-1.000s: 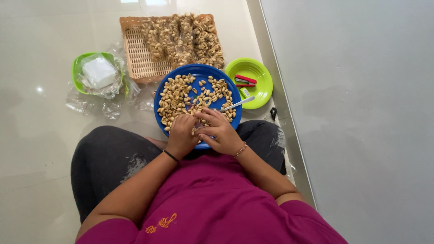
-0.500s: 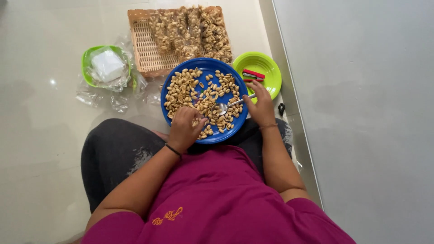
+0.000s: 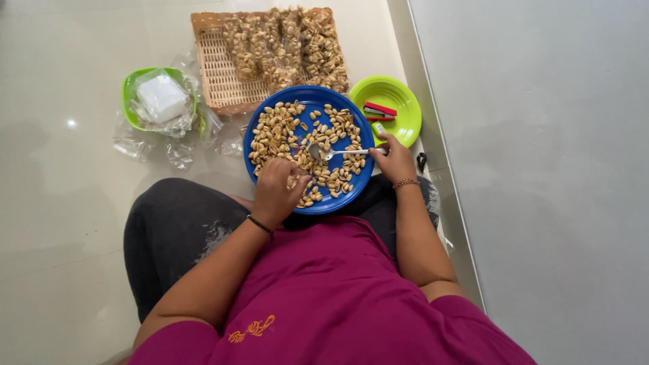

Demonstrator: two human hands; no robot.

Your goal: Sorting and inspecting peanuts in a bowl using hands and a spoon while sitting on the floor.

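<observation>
A blue plate [image 3: 260, 122] full of shelled peanuts [image 3: 274, 132] rests on my lap and the floor. My right hand [image 3: 397, 162] is at the plate's right rim and grips the handle of a metal spoon [image 3: 338, 153], whose bowl lies among the peanuts near the middle. My left hand [image 3: 277, 190] sits over the plate's near edge with its fingers curled down onto the peanuts. What it holds, if anything, is hidden under the fingers. A dark band is on the left wrist, a beaded bracelet on the right.
Behind the plate, a woven tray [image 3: 213, 64] holds several small packed bags of peanuts [image 3: 287, 44]. A green plate [image 3: 399, 101] with a red stapler [image 3: 380, 110] is at the right. A green bowl [image 3: 128, 88] with clear bags [image 3: 161, 98] is on the left. A grey wall [image 3: 541, 169] runs along the right.
My hands were together over the plate's near edge. The right hand moved out to the plate's right rim and now holds the spoon across the peanuts. The left hand stayed put.
</observation>
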